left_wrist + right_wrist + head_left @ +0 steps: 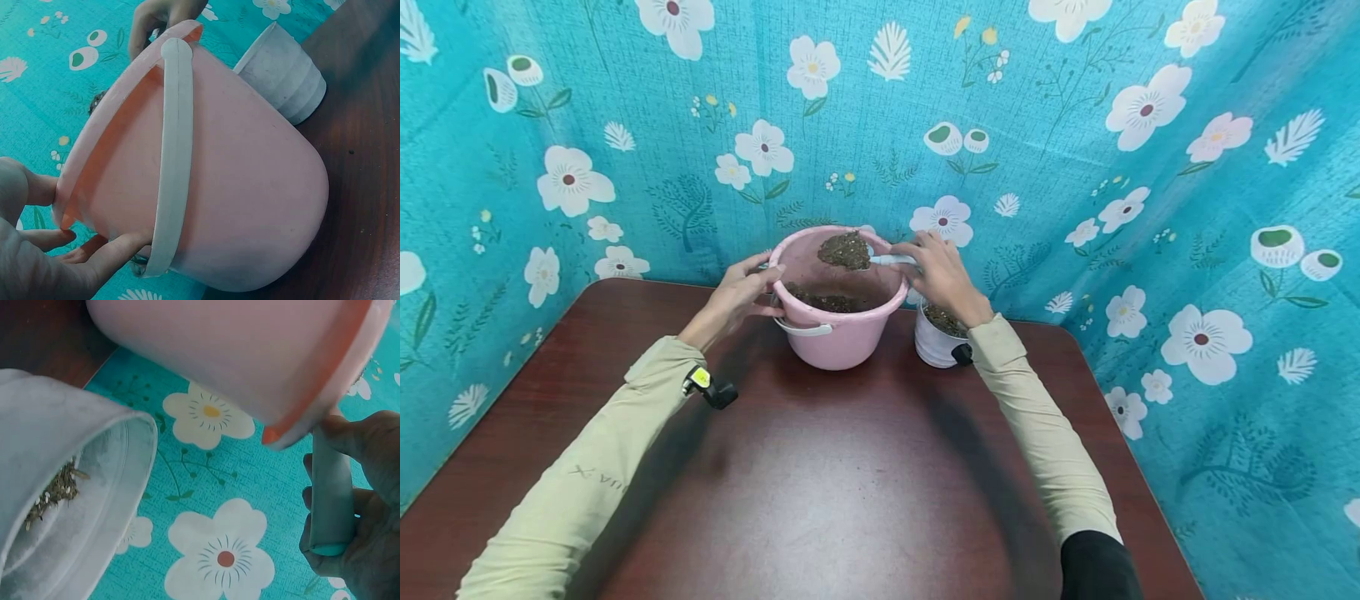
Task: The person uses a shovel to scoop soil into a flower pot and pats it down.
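A pink bucket (842,343) with a white handle (175,156) stands at the back of the table, dark soil (835,303) in its bottom. My left hand (739,292) grips its left rim, thumb over the edge and fingers against the outside wall. In my right hand (942,271) is the pale handle of a small trowel (332,494), fingers curled round it. A heaped clump of soil (844,250) covers the trowel's blade above the bucket's opening. Just right of the bucket is a white pot (934,343) with some soil inside, partly behind my right wrist.
The dark brown table (820,467) reaches toward me, with the bucket and pot near its back edge. A blue flowered curtain (850,125) hangs close behind them and along the sides.
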`<state>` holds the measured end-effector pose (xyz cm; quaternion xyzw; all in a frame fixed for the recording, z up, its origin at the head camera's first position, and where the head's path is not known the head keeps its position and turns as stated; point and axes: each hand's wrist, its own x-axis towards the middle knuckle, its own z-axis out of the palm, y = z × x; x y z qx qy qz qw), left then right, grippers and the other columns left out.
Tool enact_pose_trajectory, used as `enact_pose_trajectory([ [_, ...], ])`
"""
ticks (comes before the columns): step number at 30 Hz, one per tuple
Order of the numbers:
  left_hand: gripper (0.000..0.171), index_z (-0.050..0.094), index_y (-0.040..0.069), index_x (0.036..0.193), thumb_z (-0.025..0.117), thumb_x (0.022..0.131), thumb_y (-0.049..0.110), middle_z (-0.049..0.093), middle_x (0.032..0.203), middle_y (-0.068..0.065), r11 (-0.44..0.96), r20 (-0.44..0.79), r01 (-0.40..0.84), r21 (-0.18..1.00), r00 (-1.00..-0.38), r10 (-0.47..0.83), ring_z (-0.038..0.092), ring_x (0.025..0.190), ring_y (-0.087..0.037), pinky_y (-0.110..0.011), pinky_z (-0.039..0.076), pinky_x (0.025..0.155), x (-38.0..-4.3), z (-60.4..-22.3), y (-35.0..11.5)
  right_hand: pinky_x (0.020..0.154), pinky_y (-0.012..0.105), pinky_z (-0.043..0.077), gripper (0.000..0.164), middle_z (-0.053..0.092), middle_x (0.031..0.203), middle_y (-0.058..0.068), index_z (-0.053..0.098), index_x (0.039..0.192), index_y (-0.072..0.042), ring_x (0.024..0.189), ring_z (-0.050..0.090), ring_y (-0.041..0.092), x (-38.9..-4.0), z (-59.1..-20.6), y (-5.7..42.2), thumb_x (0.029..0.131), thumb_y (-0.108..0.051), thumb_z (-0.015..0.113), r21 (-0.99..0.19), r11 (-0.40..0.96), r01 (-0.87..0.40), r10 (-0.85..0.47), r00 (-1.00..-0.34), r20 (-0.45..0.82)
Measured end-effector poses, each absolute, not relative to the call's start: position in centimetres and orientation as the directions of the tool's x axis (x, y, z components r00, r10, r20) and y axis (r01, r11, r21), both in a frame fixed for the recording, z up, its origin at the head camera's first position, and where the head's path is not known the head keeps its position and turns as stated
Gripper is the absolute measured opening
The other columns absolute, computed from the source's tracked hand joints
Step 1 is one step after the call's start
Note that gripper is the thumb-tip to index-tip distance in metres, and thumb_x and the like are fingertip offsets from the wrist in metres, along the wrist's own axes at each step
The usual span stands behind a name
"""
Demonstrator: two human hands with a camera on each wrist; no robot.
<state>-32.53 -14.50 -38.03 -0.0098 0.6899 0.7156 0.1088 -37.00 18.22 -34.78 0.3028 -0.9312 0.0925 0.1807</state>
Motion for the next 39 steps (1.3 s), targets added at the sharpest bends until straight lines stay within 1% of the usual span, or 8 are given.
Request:
enact_pose_trajectory([
  [4, 0.068, 0.02, 0.01, 0.168, 0.052, 0.109, 0.02, 0.043, 0.147, -0.024, -0.024, -0.169, -0.173, 0.985, -0.977, 0.132, 0.052, 0.128, -0.034, -0.047, 0.065, 0.094, -32.6, -38.0, -14.6, 0.075, 0.051, 0.046, 0.028, 0.066, 0.113, 0.015, 0.074, 0.129, -0.011, 0.103, 0.055, 0.035, -36.8, -34.4, 18.8, 0.102, -0.021, 0.07, -0.05, 0.795, -0.604, -0.537, -0.74, 0.404],
  [9, 0.068, 0.021, 0.01, 0.168, 0.053, 0.109, 0.02, 0.045, 0.142, -0.022, -0.024, -0.172, -0.177, 0.984, -0.977, 0.122, 0.056, 0.118, -0.028, -0.044, 0.066, 0.091, -32.7, -37.9, -14.6, 0.069, 0.049, 0.042, 0.029, 0.064, 0.104, 0.015, 0.075, 0.127, -0.009, 0.096, 0.054, 0.035, -36.5, -34.0, 19.7, 0.102, -0.023, 0.071, -0.034, 0.79, -0.612, -0.542, -0.723, 0.427],
  [12, 0.068, 0.021, 0.01, 0.168, 0.053, 0.109, 0.02, 0.046, 0.141, -0.022, -0.022, -0.178, -0.182, 0.983, -0.977, 0.121, 0.057, 0.114, -0.026, -0.044, 0.066, 0.091, -32.7, -37.9, -14.6, 0.07, 0.048, 0.04, 0.03, 0.064, 0.103, 0.014, 0.075, 0.128, -0.009, 0.095, 0.053, 0.034, -36.4, -33.9, 20.3, 0.102, -0.024, 0.071, -0.04, 0.793, -0.608, -0.536, -0.727, 0.428],
  [24, 0.069, 0.019, 0.01, 0.168, 0.052, 0.109, 0.023, 0.042, 0.15, -0.025, -0.01, -0.165, -0.169, 0.986, -0.976, 0.145, 0.051, 0.133, -0.037, -0.048, 0.064, 0.095, -32.6, -38.0, -14.4, 0.067, 0.042, 0.031, 0.027, 0.066, 0.107, 0.015, 0.076, 0.125, -0.01, 0.097, 0.052, 0.036, -35.5, -33.3, 23.1, 0.101, -0.023, 0.072, -0.05, 0.807, -0.589, -0.511, -0.738, 0.441],
  [27, 0.069, 0.019, 0.009, 0.168, 0.052, 0.109, 0.021, 0.042, 0.15, -0.026, -0.019, -0.165, -0.169, 0.985, -0.976, 0.144, 0.05, 0.132, -0.037, -0.048, 0.064, 0.094, -32.6, -38.0, -14.4, 0.066, 0.042, 0.029, 0.027, 0.065, 0.104, 0.015, 0.076, 0.124, -0.009, 0.091, 0.049, 0.035, -35.2, -33.2, 24.0, 0.1, -0.022, 0.073, -0.056, 0.811, -0.582, -0.501, -0.741, 0.446],
  [29, 0.069, 0.019, 0.01, 0.168, 0.052, 0.109, 0.021, 0.043, 0.148, -0.024, -0.019, -0.165, -0.169, 0.985, -0.977, 0.138, 0.053, 0.128, -0.034, -0.048, 0.065, 0.093, -32.5, -38.0, -14.5, 0.065, 0.043, 0.028, 0.027, 0.064, 0.103, 0.016, 0.076, 0.124, -0.008, 0.088, 0.046, 0.035, -35.0, -33.2, 24.7, 0.1, -0.021, 0.073, -0.064, 0.814, -0.577, -0.492, -0.744, 0.452],
  [34, 0.07, 0.019, 0.012, 0.169, 0.054, 0.109, 0.024, 0.046, 0.143, -0.02, -0.001, -0.174, -0.176, 0.984, -0.976, 0.127, 0.058, 0.116, -0.024, -0.047, 0.065, 0.093, -32.4, -37.9, -14.5, 0.067, 0.047, 0.034, 0.028, 0.065, 0.108, 0.018, 0.076, 0.124, -0.007, 0.091, 0.049, 0.037, -34.5, -33.3, 26.3, 0.099, -0.02, 0.074, -0.084, 0.828, -0.555, -0.46, -0.757, 0.464],
  [39, 0.071, 0.018, 0.011, 0.169, 0.053, 0.109, 0.024, 0.042, 0.149, -0.023, -0.007, -0.174, -0.177, 0.984, -0.975, 0.14, 0.054, 0.126, -0.03, -0.05, 0.062, 0.098, -32.4, -37.8, -14.4, 0.068, 0.046, 0.034, 0.026, 0.067, 0.111, 0.018, 0.076, 0.122, -0.007, 0.094, 0.051, 0.037, -34.0, -33.3, 28.1, 0.099, -0.019, 0.075, -0.106, 0.849, -0.518, -0.417, -0.779, 0.468],
])
